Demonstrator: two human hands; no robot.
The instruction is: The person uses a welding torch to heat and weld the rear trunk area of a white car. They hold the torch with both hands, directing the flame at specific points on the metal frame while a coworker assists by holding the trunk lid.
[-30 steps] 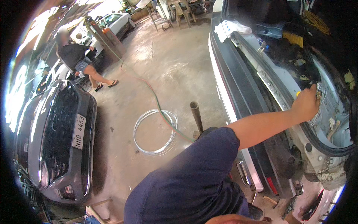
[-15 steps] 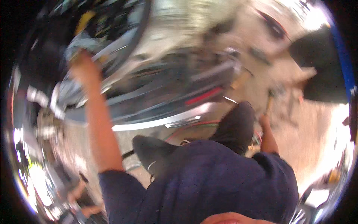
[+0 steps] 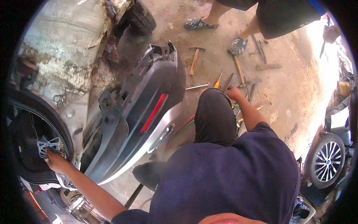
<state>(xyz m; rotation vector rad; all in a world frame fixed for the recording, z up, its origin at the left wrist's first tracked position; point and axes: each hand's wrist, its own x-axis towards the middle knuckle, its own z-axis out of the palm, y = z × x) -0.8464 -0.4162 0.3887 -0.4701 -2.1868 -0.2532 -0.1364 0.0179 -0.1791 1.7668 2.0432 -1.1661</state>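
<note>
My left hand (image 3: 56, 161) reaches into a dark, black-edged opening of a car body at the left. Its fingers are curled beside a tangle of pale wires (image 3: 48, 145), and a small brass-coloured bit shows at the fingertips; what they hold is too small to make out. Beside my right knee, my right hand (image 3: 234, 93) is closed low over the floor tools. A grey pointed blade (image 3: 230, 80) lies against its fingers, but whether it is gripped cannot be told. Close by are a wooden-handled hammer (image 3: 239, 70) and a yellow-handled screwdriver (image 3: 217, 83).
A grey bumper (image 3: 149, 100) with a red reflector slants between the car body (image 3: 71, 48) and my legs. Another hammer (image 3: 194, 61) and a metal rod (image 3: 197, 86) lie on the concrete. A person in patterned clogs (image 3: 238, 45) stands ahead; a wheel (image 3: 328, 160) is at right.
The view has swung right and steadied, so the car and bumper appear farther left. My right hand has moved forward to the tools by my knee. My left hand still reaches toward the car.
</note>
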